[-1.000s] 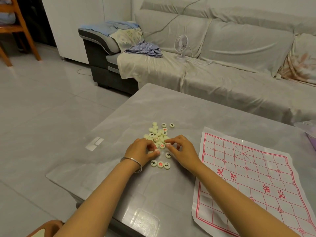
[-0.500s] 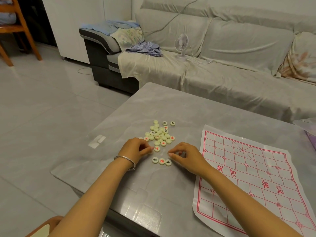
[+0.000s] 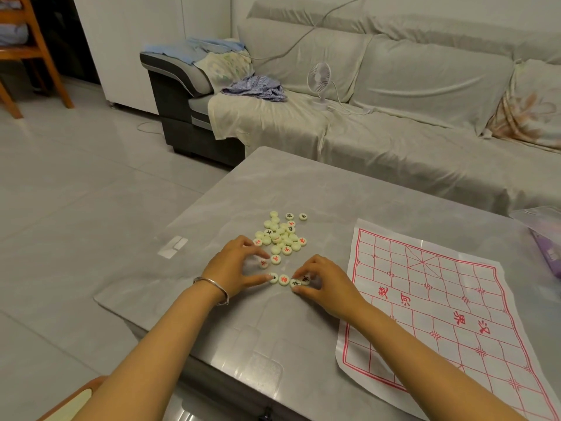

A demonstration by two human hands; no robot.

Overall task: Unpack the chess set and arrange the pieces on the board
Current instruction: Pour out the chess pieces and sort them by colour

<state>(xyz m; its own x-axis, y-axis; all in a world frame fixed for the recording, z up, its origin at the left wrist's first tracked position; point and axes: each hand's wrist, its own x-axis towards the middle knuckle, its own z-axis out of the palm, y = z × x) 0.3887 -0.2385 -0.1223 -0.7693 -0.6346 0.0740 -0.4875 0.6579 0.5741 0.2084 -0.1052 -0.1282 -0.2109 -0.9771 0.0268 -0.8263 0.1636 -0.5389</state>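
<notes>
Right hand (image 3: 326, 284) fingers pinch end piece (image 3: 304, 279) of short near row (image 3: 284, 280). Left hand (image 3: 233, 267) fingers spread, thumb touching row's left end. Piece pile (image 3: 280, 235) just beyond; board (image 3: 440, 299) right on worktop (image 3: 303, 183).

On the grey table (image 3: 318, 189), the right hand (image 3: 326, 285) pinched a black-marked piece (image 3: 305, 279) at the right end of a short row of pieces (image 3: 284, 280), while the thumb of the left hand (image 3: 233, 267) touched the row's left end. The loose pile (image 3: 280, 235) lay just beyond, and the red-lined paper board (image 3: 440, 299) lay to the right.
</notes>
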